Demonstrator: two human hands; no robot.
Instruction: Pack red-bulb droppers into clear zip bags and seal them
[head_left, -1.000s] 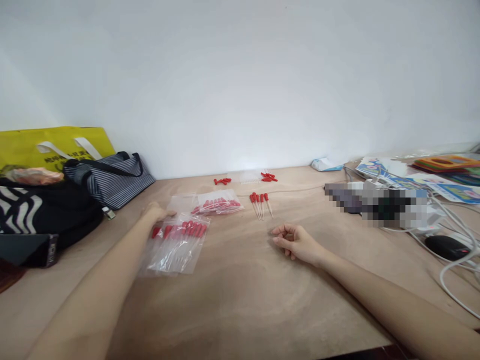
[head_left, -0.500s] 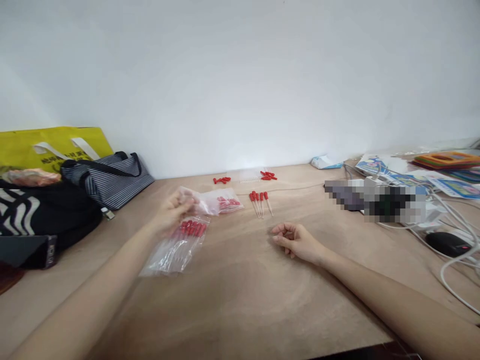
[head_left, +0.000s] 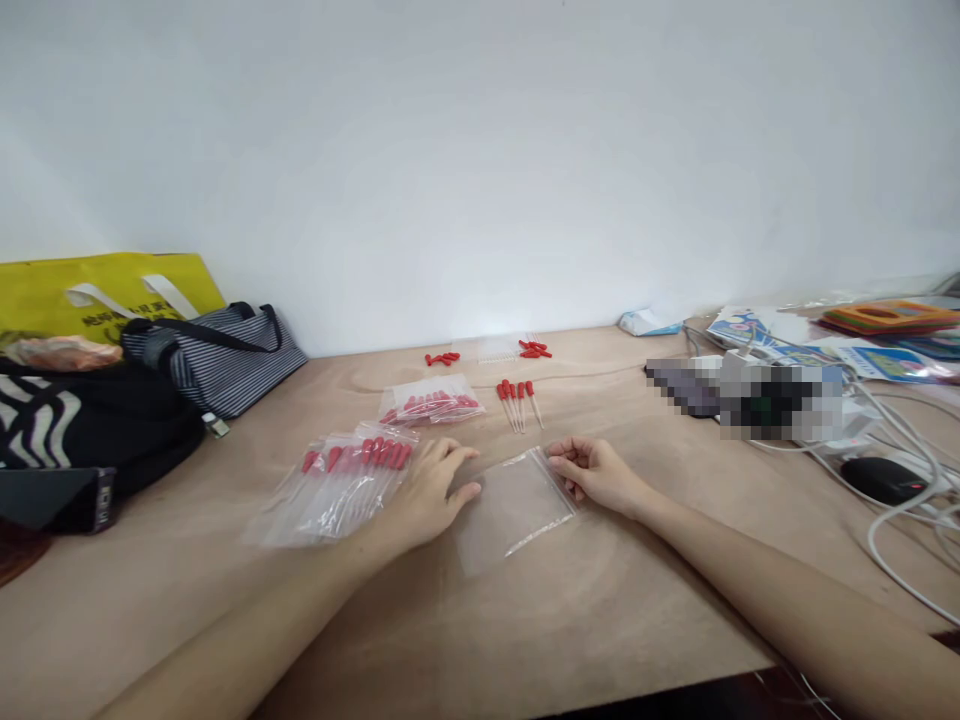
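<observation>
- Your left hand [head_left: 431,495] is holding its fingers open beside the clear bag [head_left: 517,510].
- Your right hand [head_left: 600,480] is curling its fingers at the zip edge, their grip unclear.
- The clear bag is lying on the bench [head_left: 480,640].

The tabletop [head_left: 480,620] looks like smooth, pale brown wood with a faint sheen. On it, the empty bag [head_left: 517,500] is clear, thin, glossy plastic. Left of that landmark, the filled bags [head_left: 337,500] show crinkled, shiny clear plastic. Beyond it, the droppers [head_left: 520,392] have red, rubbery-looking bulbs. Far left of it, the striped bag [head_left: 225,355] looks like soft, matt cloth.
</observation>
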